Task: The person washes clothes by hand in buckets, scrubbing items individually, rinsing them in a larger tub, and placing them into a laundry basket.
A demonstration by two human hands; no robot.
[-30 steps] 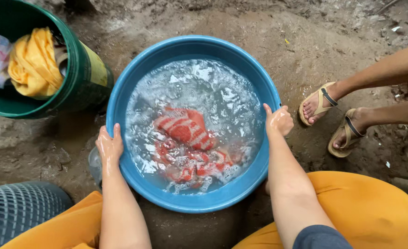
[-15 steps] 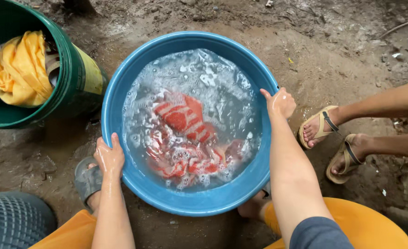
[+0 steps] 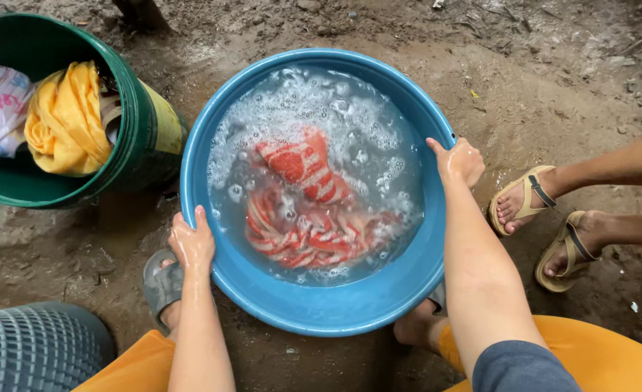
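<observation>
left hand (image 3: pixel 190 245) grip closed on near-left rim of blue basin (image 3: pixel 314 308), right hand (image 3: pixel 460 161) gripping right rim, basin on muddy ground, red striped cloth (image 3: pixel 303 199) soaking in soapy water, green bucket (image 3: pixel 143 141) with yellow cloth (image 3: pixel 71 120) far left, another person's sandalled feet (image 3: pixel 546 225) right

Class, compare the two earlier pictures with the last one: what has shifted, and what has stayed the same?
The blue basin has tipped away from the person, so the soapy water and the red striped cloth have slid toward the far side. The person's feet have come into view beneath the near rim. The left hand and right hand stay gripping the rim on opposite sides. The green bucket with its yellow cloth is unchanged.
</observation>
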